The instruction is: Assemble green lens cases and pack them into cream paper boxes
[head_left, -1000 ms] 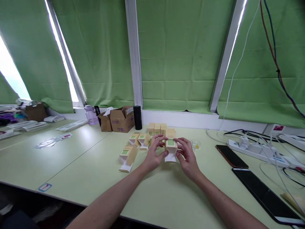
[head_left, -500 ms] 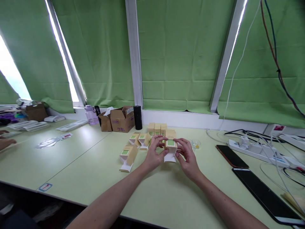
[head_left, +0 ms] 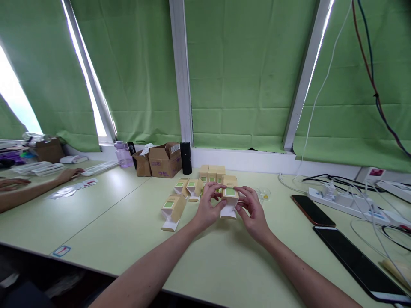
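A small tan cardboard box [head_left: 230, 192] with a green label is held between my two hands, its white inner flap hanging open toward me. My left hand [head_left: 209, 203] grips the box's left side, thumb near the lower edge and fingers at the top. On the right side, my right hand [head_left: 252, 210] has its fingers and thumb closed on the same box. Left of my hands, an open-flapped box [head_left: 173, 210] lies on the table, with two similar boxes [head_left: 194, 188] behind it. Several closed boxes [head_left: 212, 173] stand in a row farther back.
Right of my hands lie small clear round pieces [head_left: 264, 193], a phone [head_left: 313, 210], a tablet [head_left: 359, 261] and a power strip [head_left: 348, 205] with cables. A carton [head_left: 165, 162] and a black cylinder [head_left: 185, 158] stand at the back. Another person's arm [head_left: 35, 194] reaches in at left.
At the far left, the other person's arm has reached forward across the table toward the white flat items. My hands and the box between them have hardly moved.
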A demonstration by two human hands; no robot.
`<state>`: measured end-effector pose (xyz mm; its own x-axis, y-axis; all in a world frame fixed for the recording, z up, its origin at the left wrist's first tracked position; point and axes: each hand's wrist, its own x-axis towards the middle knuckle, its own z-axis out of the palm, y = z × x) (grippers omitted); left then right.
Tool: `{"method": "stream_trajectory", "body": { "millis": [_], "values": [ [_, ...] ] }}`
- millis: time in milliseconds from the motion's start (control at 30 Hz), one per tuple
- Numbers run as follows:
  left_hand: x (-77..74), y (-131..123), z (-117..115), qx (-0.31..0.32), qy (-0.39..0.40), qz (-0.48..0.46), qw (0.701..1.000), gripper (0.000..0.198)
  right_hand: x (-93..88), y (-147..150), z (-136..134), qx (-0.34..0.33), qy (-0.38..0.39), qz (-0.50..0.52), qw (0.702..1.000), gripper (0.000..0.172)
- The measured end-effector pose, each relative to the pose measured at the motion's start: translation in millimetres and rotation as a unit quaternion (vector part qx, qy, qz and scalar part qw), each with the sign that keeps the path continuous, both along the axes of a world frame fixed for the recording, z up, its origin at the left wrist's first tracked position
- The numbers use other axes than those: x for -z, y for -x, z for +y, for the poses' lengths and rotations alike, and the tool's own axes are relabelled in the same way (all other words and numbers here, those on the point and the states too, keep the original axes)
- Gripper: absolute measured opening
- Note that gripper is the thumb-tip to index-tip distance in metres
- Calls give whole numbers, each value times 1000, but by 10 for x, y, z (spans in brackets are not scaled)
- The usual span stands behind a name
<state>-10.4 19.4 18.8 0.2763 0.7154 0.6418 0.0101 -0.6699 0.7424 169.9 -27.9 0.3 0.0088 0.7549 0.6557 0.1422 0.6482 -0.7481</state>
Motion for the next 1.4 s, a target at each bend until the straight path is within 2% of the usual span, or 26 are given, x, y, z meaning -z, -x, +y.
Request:
{"method": "stream_trajectory", "body": {
  "millis": [200,667,1067,1200,1400],
  "values": [
    [-2,0,-11,4,7,3,1000,37,-2,7,0,6,9,6,1000,39],
    [27,-21,-20,-1,-29,14,999,34,36,9,60,54,18,5,998,33],
    [14,-19,-47,5,-14,21,1000,38,28,3,53,58,19,1,998,33],
    [14,31,-50,43,-10,34,998,52,9,5,45,57,21,13,998,36],
    [42,65,-23,120,2,79,990,99,-9,-8,49,70,24,31,997,35]
  ]
}}
